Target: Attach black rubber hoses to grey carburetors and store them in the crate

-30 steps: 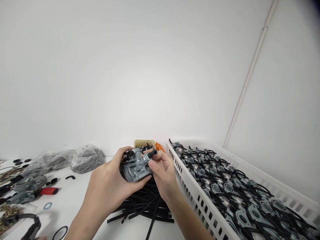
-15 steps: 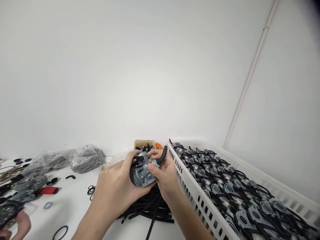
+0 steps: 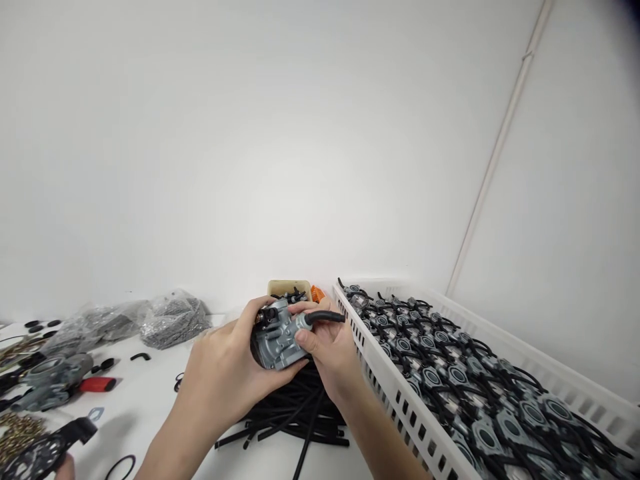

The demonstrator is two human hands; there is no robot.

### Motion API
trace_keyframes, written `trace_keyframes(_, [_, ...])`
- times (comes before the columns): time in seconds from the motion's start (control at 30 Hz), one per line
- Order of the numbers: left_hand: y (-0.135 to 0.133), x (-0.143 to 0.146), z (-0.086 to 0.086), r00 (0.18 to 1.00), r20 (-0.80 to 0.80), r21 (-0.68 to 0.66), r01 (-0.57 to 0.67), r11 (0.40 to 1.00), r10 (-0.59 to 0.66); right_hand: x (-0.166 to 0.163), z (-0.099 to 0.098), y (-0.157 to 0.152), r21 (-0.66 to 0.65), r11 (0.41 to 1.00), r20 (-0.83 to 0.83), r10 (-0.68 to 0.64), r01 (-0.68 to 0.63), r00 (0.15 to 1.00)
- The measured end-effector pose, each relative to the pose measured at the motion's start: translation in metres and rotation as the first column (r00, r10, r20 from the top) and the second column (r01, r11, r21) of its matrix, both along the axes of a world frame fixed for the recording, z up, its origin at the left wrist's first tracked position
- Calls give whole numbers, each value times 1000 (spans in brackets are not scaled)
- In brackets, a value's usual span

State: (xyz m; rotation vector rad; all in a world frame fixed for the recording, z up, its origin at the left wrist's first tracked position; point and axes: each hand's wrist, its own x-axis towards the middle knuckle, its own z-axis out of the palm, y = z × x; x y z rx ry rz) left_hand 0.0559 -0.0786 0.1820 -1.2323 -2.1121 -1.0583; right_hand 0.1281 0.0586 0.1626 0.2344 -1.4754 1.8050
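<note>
A grey metal carburetor point(image 3: 280, 339) is held up between both hands above the table. My left hand point(image 3: 233, 363) wraps around its left side and underside, thumb stretched below the body. My right hand point(image 3: 333, 350) grips the right side, with the thumb pressed near the grey cap. From that cap a short black rubber hose point(image 3: 324, 317) points right, across the fingers of my right hand. Beneath the hands lies a heap of black rubber tubes point(image 3: 295, 413). Part of the carburetor is hidden by the fingers.
At right stands a white basket point(image 3: 400, 407) with rows of carburetors. A cream bin point(image 3: 273, 285) of small parts is behind. Left are bagged parts point(image 3: 173, 320), another carburetor point(image 3: 55, 377), a red-handled tool point(image 3: 97, 385) and another person's hand point(image 3: 65, 469) with a black part point(image 3: 40, 453).
The black hose has swung from pointing up to pointing right, and the carburetor has shifted slightly left. At lower left, the other person's black part has turned and moved.
</note>
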Motion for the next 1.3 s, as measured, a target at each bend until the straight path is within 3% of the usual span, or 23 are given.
trace_keyframes(0.27, [-2,-1,0,999,23,0,48,999,-48,7,0,9,224,971,16,86,-87,996])
trace_keyframes(0.57, [4,2,-2,997,69,-5,39,999,-39,5,-2,10,186,983,-2,-2,2,1000])
trace_keyframes(0.77, [3,-4,-2,991,111,-27,72,997,-69,7,4,19,343,937,31,54,-61,998])
trace_keyframes(0.9, [8,-9,-6,992,103,-55,79,995,-73,4,4,15,262,964,16,-42,37,999])
trace_keyframes(1.07, [12,-10,-7,999,37,-67,-18,998,20,-4,-4,3,151,977,32,-158,151,987])
trace_keyframes(1.3, [15,-12,-12,997,-66,-44,-43,998,40,-10,-14,-4,5,978,13,-209,209,978])
